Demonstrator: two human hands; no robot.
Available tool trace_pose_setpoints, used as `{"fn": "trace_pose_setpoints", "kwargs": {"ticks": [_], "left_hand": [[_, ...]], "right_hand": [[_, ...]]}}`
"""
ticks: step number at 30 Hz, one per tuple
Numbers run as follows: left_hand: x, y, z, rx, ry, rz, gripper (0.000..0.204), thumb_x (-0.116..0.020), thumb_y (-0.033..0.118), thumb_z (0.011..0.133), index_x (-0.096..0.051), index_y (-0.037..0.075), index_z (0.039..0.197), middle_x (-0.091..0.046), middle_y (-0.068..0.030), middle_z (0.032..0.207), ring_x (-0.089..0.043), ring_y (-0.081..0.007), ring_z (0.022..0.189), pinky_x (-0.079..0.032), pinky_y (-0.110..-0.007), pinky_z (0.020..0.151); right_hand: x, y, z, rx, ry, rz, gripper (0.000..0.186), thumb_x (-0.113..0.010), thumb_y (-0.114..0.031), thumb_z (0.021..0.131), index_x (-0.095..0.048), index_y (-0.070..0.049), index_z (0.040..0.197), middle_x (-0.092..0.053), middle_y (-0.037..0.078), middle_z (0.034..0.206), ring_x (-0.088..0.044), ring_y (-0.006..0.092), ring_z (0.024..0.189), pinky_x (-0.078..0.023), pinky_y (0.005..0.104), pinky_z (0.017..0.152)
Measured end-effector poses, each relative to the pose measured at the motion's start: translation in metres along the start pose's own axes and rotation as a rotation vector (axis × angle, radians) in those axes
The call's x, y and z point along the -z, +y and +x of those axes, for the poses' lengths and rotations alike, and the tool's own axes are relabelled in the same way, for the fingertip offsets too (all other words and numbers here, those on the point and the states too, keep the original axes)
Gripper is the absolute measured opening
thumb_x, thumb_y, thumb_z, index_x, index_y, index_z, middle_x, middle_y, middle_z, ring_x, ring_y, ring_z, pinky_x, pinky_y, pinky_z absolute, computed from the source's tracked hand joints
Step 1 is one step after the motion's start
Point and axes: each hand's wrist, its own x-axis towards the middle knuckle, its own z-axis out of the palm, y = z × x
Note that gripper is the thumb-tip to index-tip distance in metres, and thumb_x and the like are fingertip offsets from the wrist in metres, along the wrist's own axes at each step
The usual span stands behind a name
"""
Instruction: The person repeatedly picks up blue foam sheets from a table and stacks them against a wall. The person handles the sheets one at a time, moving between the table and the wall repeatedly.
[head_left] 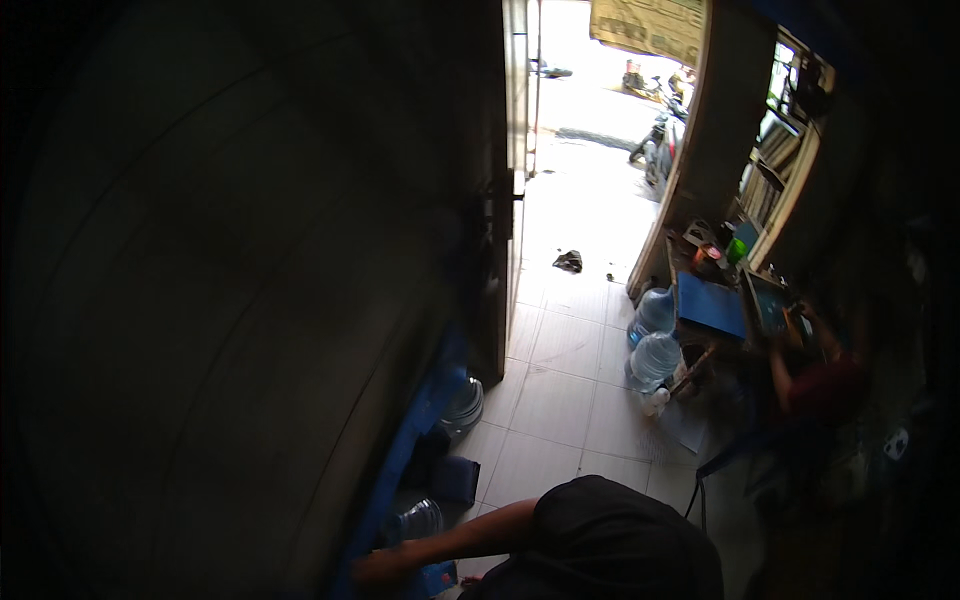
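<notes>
My right arm, in a black sleeve, reaches left across the bottom of the head view. My right hand (378,567) is at the lower left, beside the long blue edge (395,465) of what looks like a table or bench. The hand is dark and blurred, so its fingers and anything in them cannot be made out. Just beyond the wrist stands a clear plastic water jug (418,518). Under the forearm lies a blue item (440,576) with a small red patch. My left hand is out of view.
Another clear jug (462,408) and a dark blue box (458,480) stand along the left. An open doorway (590,200) gives onto a bright street. Right of it are large water jugs (655,360), a cluttered desk (712,303) and a seated person in a dark red top (825,385).
</notes>
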Motion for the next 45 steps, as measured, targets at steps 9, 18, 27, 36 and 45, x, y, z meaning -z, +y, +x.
{"fn": "trace_pose_setpoints", "kwargs": {"ticks": [9,18,27,36,45], "left_hand": [[0.146,-0.147,-0.057,-0.173,0.194,-0.324,0.026,-0.055,0.023,0.085,-0.051,-0.001,0.095,-0.061,-0.0171,0.079,-0.06,-0.0213,0.054,-0.046,-0.028,0.045],[0.181,-0.324,-0.144,0.512,0.49,-0.521,0.025,-0.053,0.026,0.084,-0.05,0.001,0.085,-0.062,-0.0168,0.08,-0.059,-0.0241,0.053,-0.043,-0.032,0.04],[0.165,-0.252,-0.108,0.261,0.297,-0.584,0.02,-0.053,0.026,0.085,-0.052,0.007,0.088,-0.062,-0.0108,0.082,-0.06,-0.0193,0.062,-0.047,-0.029,0.048],[0.168,-0.23,-0.11,0.199,0.341,-0.603,0.024,-0.055,0.023,0.083,-0.054,0.002,0.096,-0.061,-0.009,0.078,-0.058,-0.0173,0.06,-0.047,-0.028,0.048],[0.186,-0.315,-0.132,-0.14,0.147,0.45,0.02,-0.052,0.021,0.082,-0.056,0.002,0.088,-0.062,-0.0103,0.077,-0.058,-0.0178,0.055,-0.046,-0.029,0.045]], "right_hand": [[0.005,0.047,0.081,-0.417,-0.156,0.977,0.037,-0.056,-0.029,0.083,-0.051,-0.012,0.116,-0.052,0.01,0.113,-0.05,0.0281,0.104,-0.038,0.0407,0.09],[-0.017,0.102,0.205,-0.79,0.073,0.571,0.017,-0.052,-0.007,0.085,-0.058,0.003,0.098,-0.06,0.011,0.092,-0.058,0.0184,0.084,-0.047,0.0278,0.079],[-0.073,0.15,0.106,-1.365,0.324,1.079,0.018,-0.057,-0.004,0.082,-0.059,0.0,0.099,-0.062,0.008,0.095,-0.059,0.0174,0.083,-0.05,0.0289,0.072],[-0.101,0.172,0.076,-1.371,0.225,1.058,0.014,-0.062,-0.004,0.079,-0.061,-0.003,0.093,-0.062,0.006,0.086,-0.06,0.0175,0.078,-0.05,0.0303,0.07],[-0.118,0.182,0.08,-1.386,0.293,1.087,0.012,-0.064,-0.008,0.078,-0.062,-0.007,0.09,-0.062,0.003,0.084,-0.058,0.0129,0.073,-0.047,0.0262,0.063]]}}
